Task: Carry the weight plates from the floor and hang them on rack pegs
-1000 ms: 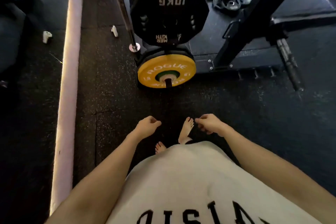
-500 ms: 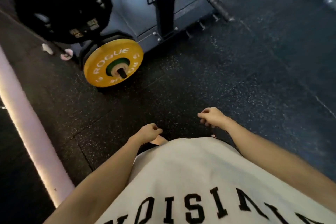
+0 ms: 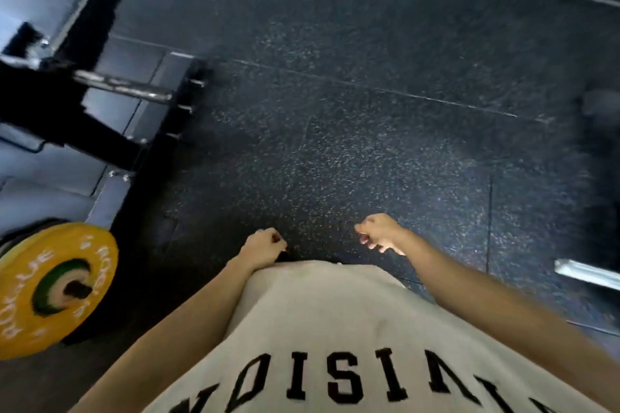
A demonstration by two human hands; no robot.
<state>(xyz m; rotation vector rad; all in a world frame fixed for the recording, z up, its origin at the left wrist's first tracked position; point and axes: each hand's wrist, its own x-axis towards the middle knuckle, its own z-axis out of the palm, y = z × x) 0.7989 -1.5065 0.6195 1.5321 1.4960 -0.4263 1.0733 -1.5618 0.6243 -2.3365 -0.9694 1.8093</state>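
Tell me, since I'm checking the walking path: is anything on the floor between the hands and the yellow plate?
Nothing visible. Bare floor lies between the left hand, the right hand and the yellow plate, which already sits on a peg at lower left.

The dark speckled rubber floor [image 3: 352, 144] lies wide and bare ahead of the left hand [image 3: 263, 245] and the right hand [image 3: 380, 233], and both hang over it with nothing in them (fingers loosely curled). The way forward and to the right is free. On the left it is crowded: the black steel rack frame [image 3: 60, 111] stands there with a bare silver metal peg [image 3: 124, 85] poking out toward the bare floor. Lower down, the round yellow weight plate [image 3: 50, 288] blocks the left edge. A shiny metal bar end [image 3: 587, 273] sticks in from the far right edge.
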